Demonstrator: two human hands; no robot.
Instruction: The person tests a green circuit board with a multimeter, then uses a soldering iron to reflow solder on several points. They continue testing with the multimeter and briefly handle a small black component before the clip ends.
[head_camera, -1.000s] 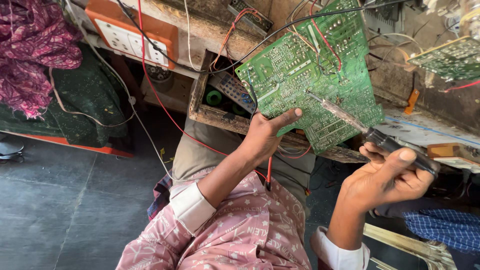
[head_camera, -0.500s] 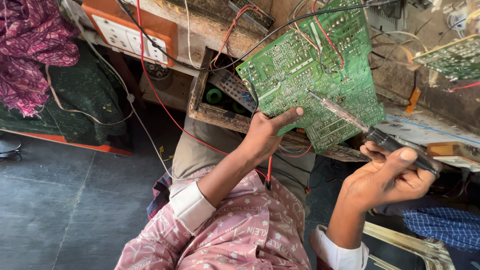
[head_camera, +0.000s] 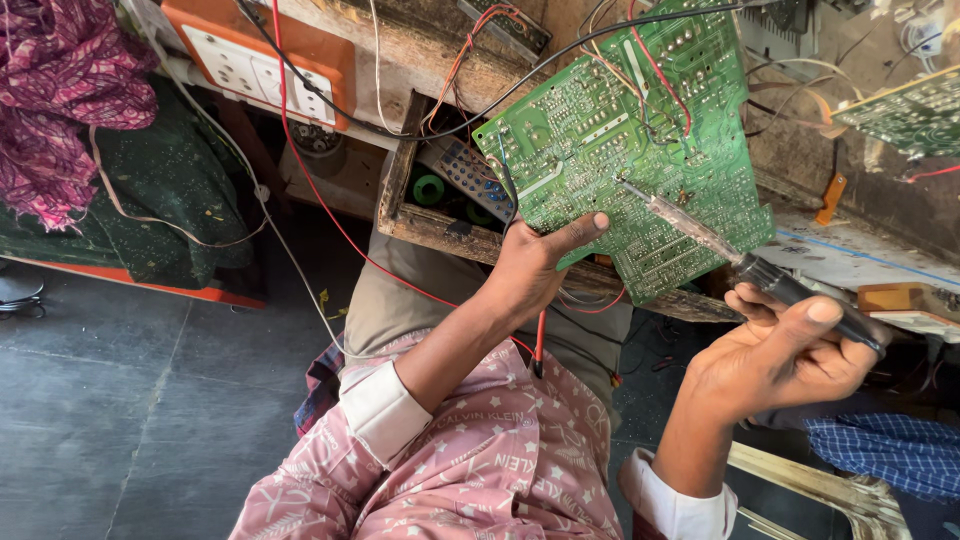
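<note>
Soldering iron (head_camera: 760, 268), black-handled with a long metal shaft, sits clamped in the right hand (head_camera: 790, 355), its tip touching the solder side of the large green circuit board (head_camera: 640, 150) near the board's centre. Left hand (head_camera: 530, 270) grips that board's lower edge at seven o'clock, thumb pressed on its face, tilting it above the open wooden drawer (head_camera: 440, 225). Judging by this, work on a joint is under way; red and black wires (head_camera: 330, 210) remain attached.
</note>
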